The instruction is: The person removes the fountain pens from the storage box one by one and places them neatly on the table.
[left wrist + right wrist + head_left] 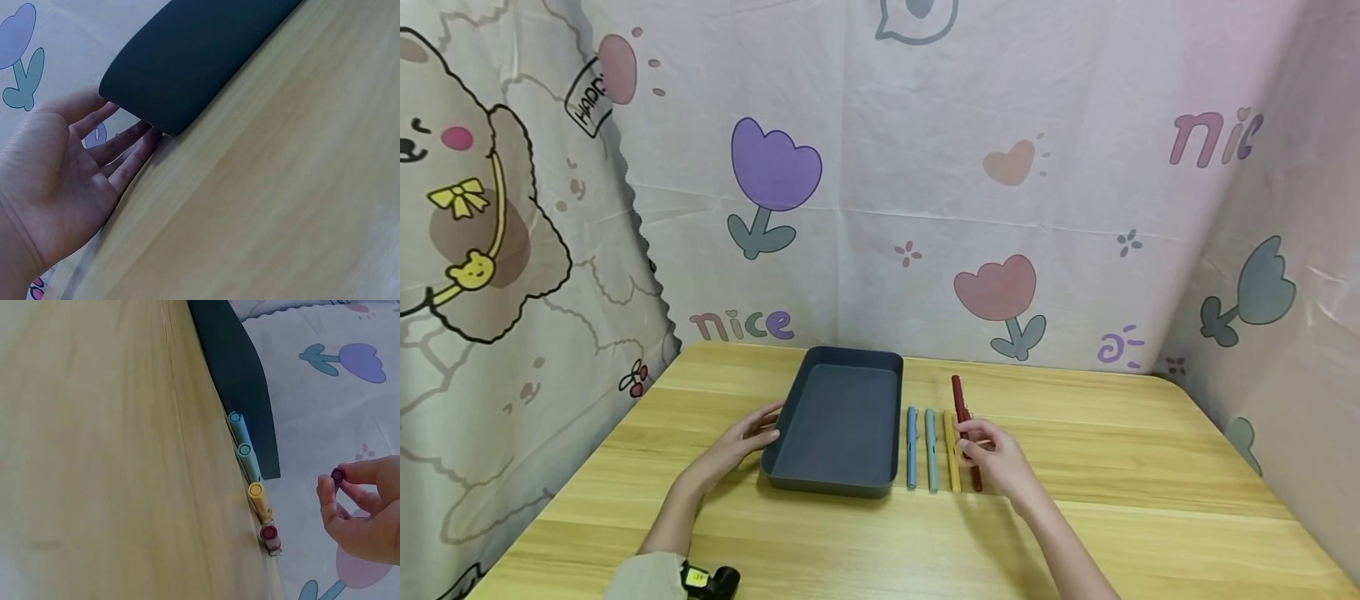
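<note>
My right hand (996,458) pinches a dark red pen (957,392) between thumb and fingertips, raised above the table; the right wrist view shows the end of this held pen (337,475). Below it lies another dark red pen (977,479), partly hidden by the hand. To its left, a yellow pen (952,454), a light green pen (931,450) and a blue pen (912,450) lie side by side. A dark grey rectangular tray (842,425) stands left of the pens. My left hand (69,162) touches the tray's left side with fairly straight fingers.
The wooden table (1135,467) carries the tray and pens. Behind it hangs a patterned cloth (880,167), with more cloth at both sides. A black device with a yellow label (697,577) sits by the left sleeve (647,577).
</note>
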Tool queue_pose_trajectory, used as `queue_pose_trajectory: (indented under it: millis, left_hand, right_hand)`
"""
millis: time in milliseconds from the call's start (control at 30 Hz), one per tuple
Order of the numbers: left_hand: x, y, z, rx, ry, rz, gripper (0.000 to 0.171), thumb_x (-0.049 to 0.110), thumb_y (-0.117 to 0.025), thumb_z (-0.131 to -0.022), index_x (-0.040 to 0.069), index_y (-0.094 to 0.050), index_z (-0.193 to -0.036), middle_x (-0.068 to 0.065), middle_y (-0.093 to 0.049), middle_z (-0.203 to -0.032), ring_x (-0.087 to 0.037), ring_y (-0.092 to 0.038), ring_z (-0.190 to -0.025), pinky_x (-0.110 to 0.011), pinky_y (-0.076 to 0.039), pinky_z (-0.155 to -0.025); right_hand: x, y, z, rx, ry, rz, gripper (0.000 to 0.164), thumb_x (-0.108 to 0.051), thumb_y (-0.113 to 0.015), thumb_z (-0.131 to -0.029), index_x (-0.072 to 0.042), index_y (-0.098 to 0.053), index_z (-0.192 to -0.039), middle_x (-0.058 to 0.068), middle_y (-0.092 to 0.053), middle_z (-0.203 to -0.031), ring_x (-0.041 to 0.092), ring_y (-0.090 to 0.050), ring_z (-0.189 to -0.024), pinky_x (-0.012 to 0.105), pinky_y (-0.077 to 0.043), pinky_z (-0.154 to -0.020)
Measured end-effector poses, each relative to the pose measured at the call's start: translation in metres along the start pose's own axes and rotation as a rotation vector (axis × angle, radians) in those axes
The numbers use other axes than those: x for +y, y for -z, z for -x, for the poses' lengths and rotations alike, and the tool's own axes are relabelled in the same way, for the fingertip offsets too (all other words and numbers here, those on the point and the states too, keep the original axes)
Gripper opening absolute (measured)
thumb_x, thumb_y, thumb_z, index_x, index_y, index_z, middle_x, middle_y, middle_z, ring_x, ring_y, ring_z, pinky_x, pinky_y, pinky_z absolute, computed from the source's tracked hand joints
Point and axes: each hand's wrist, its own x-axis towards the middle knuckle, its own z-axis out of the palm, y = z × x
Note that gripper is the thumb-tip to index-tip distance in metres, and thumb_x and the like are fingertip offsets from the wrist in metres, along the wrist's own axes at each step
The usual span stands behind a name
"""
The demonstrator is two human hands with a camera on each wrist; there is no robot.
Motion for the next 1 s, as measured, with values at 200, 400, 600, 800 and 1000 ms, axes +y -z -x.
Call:
queue_pose_trajectory:
  millis: [200,400,600,800,1000]
  left_hand:
    - [0.000,0.000,0.000,-0.004,0.001,-0.002,0.058,0.021,-0.051,-0.095,0.009,-0.026,-0.146,-0.023,-0.026,-0.143,-0.039,-0.022,-0.131,-0.053,-0.024,-0.101]
    - [-0.001,0.000,0.000,-0.007,0.002,-0.013,0.058,0.020,-0.051,-0.095,0.007,-0.025,-0.146,-0.023,-0.026,-0.143,-0.038,-0.022,-0.131,-0.049,-0.027,-0.101]
    - [-0.001,0.000,-0.001,-0.007,0.006,-0.020,0.058,0.020,-0.051,-0.095,0.006,-0.025,-0.146,-0.024,-0.026,-0.143,-0.039,-0.022,-0.130,-0.047,-0.029,-0.101]
    - [-0.001,0.000,0.000,-0.005,0.002,-0.002,0.057,0.021,-0.051,-0.095,0.009,-0.026,-0.146,-0.024,-0.026,-0.143,-0.039,-0.022,-0.131,-0.052,-0.025,-0.101]
    - [0.000,-0.001,0.001,-0.005,0.008,0.000,0.058,0.021,-0.051,-0.095,0.009,-0.026,-0.146,-0.023,-0.026,-0.143,-0.038,-0.022,-0.131,-0.052,-0.025,-0.101]
  right_hand:
    - [0.004,0.007,0.002,0.013,-0.019,-0.007,0.023,0.005,-0.056,-0.087,0.008,-0.059,-0.110,0.013,-0.054,-0.091,0.031,-0.059,-0.082,0.035,-0.052,-0.071]
    - [0.007,0.015,0.005,0.024,-0.023,-0.003,0.024,0.004,-0.057,-0.087,0.008,-0.058,-0.111,0.014,-0.055,-0.093,0.025,-0.059,-0.079,0.029,-0.051,-0.068]
    - [0.012,0.020,0.006,0.029,-0.037,0.009,0.025,0.003,-0.057,-0.087,0.007,-0.058,-0.111,0.014,-0.054,-0.093,0.026,-0.059,-0.078,0.034,-0.051,-0.070]
    - [0.016,0.024,0.007,0.027,-0.043,0.024,0.024,0.003,-0.056,-0.088,0.008,-0.058,-0.111,0.015,-0.054,-0.094,0.027,-0.058,-0.079,0.033,-0.051,-0.070]
    - [0.021,0.029,0.009,0.027,-0.050,0.029,0.024,0.003,-0.056,-0.088,0.009,-0.057,-0.111,0.015,-0.055,-0.094,0.025,-0.058,-0.078,0.032,-0.051,-0.069]
